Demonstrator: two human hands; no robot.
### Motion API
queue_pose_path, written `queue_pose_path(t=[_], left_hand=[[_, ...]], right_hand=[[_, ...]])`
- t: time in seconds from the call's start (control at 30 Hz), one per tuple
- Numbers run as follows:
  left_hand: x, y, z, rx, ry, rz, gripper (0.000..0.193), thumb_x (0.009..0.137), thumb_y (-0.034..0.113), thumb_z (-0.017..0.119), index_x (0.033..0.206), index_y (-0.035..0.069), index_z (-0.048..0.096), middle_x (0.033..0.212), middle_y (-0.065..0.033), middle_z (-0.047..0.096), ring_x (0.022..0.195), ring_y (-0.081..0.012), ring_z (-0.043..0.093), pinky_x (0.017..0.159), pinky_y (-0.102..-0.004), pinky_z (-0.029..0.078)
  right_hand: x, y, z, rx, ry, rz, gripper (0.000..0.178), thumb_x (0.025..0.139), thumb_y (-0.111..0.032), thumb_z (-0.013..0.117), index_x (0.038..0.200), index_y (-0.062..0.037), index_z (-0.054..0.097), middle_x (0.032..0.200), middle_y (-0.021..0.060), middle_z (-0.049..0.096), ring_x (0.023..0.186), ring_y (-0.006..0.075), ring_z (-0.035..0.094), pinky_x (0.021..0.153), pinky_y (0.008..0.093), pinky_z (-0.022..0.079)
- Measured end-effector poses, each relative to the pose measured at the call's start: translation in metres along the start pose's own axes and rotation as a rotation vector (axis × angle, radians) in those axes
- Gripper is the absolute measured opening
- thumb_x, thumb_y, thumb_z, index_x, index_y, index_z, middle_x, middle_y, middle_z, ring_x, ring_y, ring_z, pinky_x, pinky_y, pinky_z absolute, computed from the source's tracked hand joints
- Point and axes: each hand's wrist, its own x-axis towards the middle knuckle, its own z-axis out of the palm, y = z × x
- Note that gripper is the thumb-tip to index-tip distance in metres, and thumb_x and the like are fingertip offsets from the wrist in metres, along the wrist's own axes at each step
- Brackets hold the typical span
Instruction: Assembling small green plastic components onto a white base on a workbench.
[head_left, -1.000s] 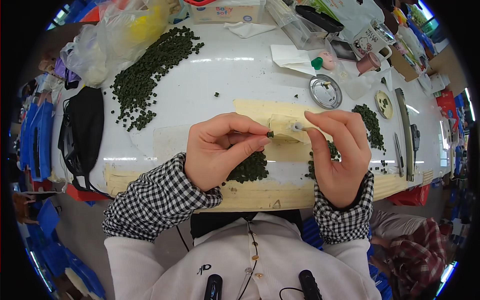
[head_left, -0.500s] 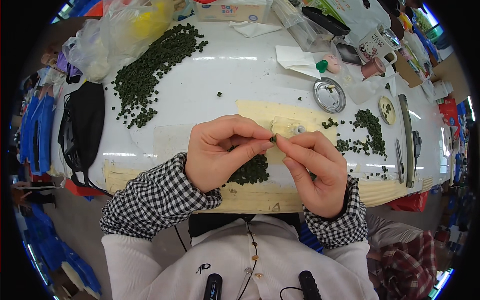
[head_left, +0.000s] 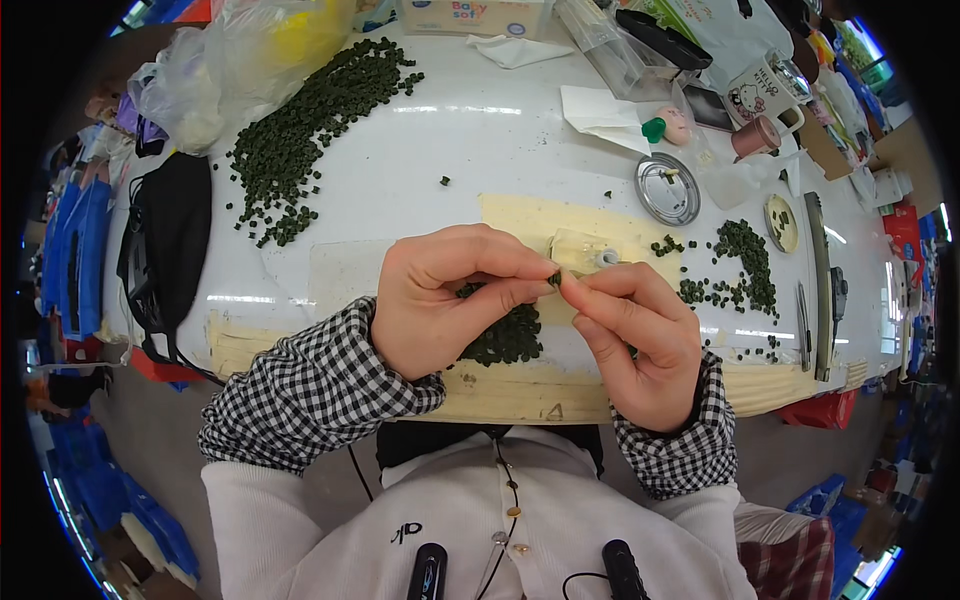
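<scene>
Between thumb and forefinger my left hand [head_left: 450, 290] pinches a small dark green piece [head_left: 554, 281]. The forefinger of my right hand [head_left: 640, 335] presses at that piece from the other side, its thumb bent below. Both hands meet over the front middle of the table. Under my left hand lies a pile of the same green pieces [head_left: 507, 338], partly hidden by the fingers. Just beyond the fingertips, a pale block with a small white cylinder [head_left: 605, 258] sits on yellow tape [head_left: 520, 212].
A large heap of green pieces [head_left: 300, 130] spreads at the back left, a smaller one [head_left: 745, 260] at the right. A black cloth item [head_left: 168, 250] lies on the left. A round metal lid [head_left: 667, 189], a mug [head_left: 762, 95], a thread spool [head_left: 755, 138] and tweezers [head_left: 804, 325] stand or lie to the right.
The view has shifted slightly, so the table's things sit a little further right. My hands keep the same hold on the small green piece, which is turned a bit more upright.
</scene>
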Motion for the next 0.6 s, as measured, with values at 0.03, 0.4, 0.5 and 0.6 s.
queue_pose_path(t=[0.03, 0.4, 0.5, 0.6], left_hand=[[0.0003, 0.0003, 0.0000, -0.003, 0.002, 0.002, 0.018, 0.084, -0.008, 0.064, 0.100, -0.002, 0.068, 0.093, -0.0098, 0.065, 0.086, -0.0126, 0.064, 0.076, -0.0231, 0.052], [-0.0001, 0.0026, -0.0003, -0.087, -0.010, -0.029, 0.019, 0.085, -0.008, 0.063, 0.103, -0.004, 0.066, 0.097, -0.0109, 0.064, 0.089, -0.0144, 0.064, 0.081, -0.0247, 0.053], [-0.0001, 0.0022, -0.0004, -0.087, -0.011, -0.029, 0.019, 0.085, -0.008, 0.063, 0.103, -0.003, 0.066, 0.097, -0.0107, 0.064, 0.090, -0.0143, 0.064, 0.081, -0.0248, 0.053], [-0.0002, 0.0015, -0.0006, -0.081, -0.013, -0.025, 0.019, 0.085, -0.009, 0.062, 0.103, -0.003, 0.066, 0.097, -0.0107, 0.064, 0.090, -0.0142, 0.064, 0.081, -0.0248, 0.053]], right_hand=[[0.0006, -0.0003, 0.0001, 0.001, 0.005, -0.004, 0.034, 0.082, 0.006, 0.064, 0.115, -0.0013, 0.066, 0.094, 0.0102, 0.061, 0.074, 0.0172, 0.058, 0.064, 0.0248, 0.048], [0.0010, -0.0012, 0.0007, 0.018, 0.027, 0.000, 0.033, 0.083, 0.007, 0.063, 0.115, -0.0011, 0.065, 0.096, 0.0108, 0.061, 0.075, 0.0166, 0.059, 0.064, 0.0245, 0.048], [0.0006, -0.0005, 0.0005, 0.010, 0.028, -0.007, 0.034, 0.083, 0.007, 0.063, 0.115, -0.0014, 0.065, 0.096, 0.0108, 0.061, 0.075, 0.0166, 0.059, 0.064, 0.0245, 0.048], [0.0003, 0.0001, 0.0008, 0.013, 0.029, -0.010, 0.034, 0.083, 0.007, 0.063, 0.116, -0.0014, 0.065, 0.096, 0.0108, 0.061, 0.075, 0.0169, 0.059, 0.065, 0.0246, 0.048]])
